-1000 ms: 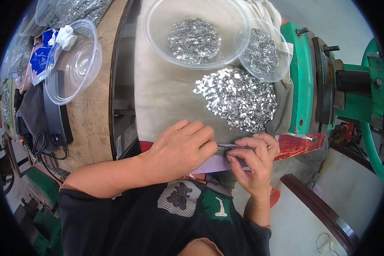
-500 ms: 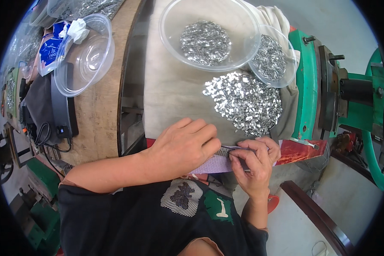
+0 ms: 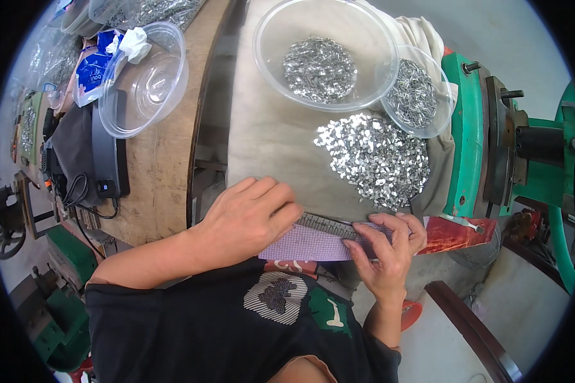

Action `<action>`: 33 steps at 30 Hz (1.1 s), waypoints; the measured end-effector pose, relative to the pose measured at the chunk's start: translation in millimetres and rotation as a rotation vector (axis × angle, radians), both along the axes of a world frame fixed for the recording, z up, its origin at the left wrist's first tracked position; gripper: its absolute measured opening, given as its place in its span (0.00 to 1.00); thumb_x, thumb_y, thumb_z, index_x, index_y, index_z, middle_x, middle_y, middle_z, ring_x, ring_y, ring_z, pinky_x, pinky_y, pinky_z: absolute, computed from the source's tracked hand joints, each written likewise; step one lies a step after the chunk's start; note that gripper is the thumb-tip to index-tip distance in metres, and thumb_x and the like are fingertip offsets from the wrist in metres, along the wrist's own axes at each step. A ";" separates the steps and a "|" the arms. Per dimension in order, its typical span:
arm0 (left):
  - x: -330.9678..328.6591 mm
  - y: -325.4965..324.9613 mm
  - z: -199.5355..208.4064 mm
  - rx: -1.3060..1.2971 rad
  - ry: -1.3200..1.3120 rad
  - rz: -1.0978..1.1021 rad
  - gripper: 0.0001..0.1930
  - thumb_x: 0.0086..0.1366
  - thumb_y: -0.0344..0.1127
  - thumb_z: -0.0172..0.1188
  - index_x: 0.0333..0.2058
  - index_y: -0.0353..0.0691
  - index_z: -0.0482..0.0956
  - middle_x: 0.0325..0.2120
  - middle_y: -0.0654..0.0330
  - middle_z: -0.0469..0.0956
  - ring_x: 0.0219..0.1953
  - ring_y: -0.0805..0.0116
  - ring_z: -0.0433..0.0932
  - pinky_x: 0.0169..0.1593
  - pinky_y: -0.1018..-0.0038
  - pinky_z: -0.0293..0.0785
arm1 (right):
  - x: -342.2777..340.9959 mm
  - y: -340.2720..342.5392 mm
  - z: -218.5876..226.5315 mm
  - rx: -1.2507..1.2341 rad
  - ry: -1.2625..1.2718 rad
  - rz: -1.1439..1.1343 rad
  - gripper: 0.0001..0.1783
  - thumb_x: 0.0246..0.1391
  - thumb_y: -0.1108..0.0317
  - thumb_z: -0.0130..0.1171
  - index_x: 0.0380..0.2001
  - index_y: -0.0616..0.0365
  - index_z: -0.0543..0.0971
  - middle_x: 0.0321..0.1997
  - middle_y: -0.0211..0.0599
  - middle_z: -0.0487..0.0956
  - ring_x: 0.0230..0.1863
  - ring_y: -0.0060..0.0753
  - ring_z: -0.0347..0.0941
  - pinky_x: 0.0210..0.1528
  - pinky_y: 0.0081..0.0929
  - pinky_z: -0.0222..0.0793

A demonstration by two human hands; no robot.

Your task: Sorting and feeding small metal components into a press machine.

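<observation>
A narrow dark-grey metal strip with fine crosswise notches [image 3: 329, 225] lies along the near edge of the work surface, on a lilac checked cloth [image 3: 313, 246]. My left hand [image 3: 252, 214] is closed, its curled fingers and thumb at the strip's left end, which they hide. At the right end, my right hand [image 3: 390, 246] has its bent fingers over the strip and the thumb on its near side. Just beyond lies a loose pile of small shiny metal pieces [image 3: 380, 159] on a beige cloth [image 3: 268, 140].
Behind the pile stand a large clear bowl [image 3: 390, 80] and a smaller clear tub [image 3: 450, 105], both holding metal pieces. A green machine [image 3: 466, 140] borders the right. On the left, a wooden table [image 3: 156, 185] carries another clear bowl [image 3: 182, 83] and a black device with a cable [image 3: 108, 153].
My left hand has slid left, away from the right hand, and more of the notched strip shows between them. The right hand stays at the strip's right end. The whole view has shifted slightly.
</observation>
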State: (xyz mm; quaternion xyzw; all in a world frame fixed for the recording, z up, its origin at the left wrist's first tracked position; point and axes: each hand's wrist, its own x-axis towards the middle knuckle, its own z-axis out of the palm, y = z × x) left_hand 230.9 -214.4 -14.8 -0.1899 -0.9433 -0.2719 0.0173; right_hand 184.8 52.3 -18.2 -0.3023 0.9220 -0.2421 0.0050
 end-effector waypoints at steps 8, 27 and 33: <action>1.8 -0.5 -2.7 0.025 0.060 0.007 0.08 0.53 0.32 0.64 0.33 0.40 0.76 0.32 0.62 0.71 0.35 0.65 0.73 0.37 0.71 0.70 | -3.3 2.4 2.2 0.007 0.009 0.051 0.16 0.37 0.62 0.77 0.35 0.44 0.86 0.46 0.21 0.80 0.56 0.43 0.64 0.59 0.40 0.52; -8.9 -4.7 6.3 0.044 0.102 -0.087 0.14 0.48 0.36 0.71 0.33 0.40 0.80 0.31 0.62 0.75 0.33 0.63 0.75 0.35 0.70 0.72 | -17.5 6.8 14.2 -0.039 0.055 0.105 0.16 0.35 0.62 0.76 0.33 0.45 0.86 0.45 0.19 0.80 0.56 0.41 0.65 0.57 0.39 0.53; -23.0 -9.8 -2.8 0.007 0.098 -0.077 0.14 0.47 0.35 0.70 0.33 0.40 0.79 0.32 0.62 0.73 0.35 0.64 0.74 0.36 0.70 0.72 | -34.6 -5.1 7.3 -0.001 0.040 0.124 0.16 0.36 0.62 0.76 0.33 0.45 0.86 0.45 0.19 0.80 0.56 0.39 0.66 0.58 0.41 0.52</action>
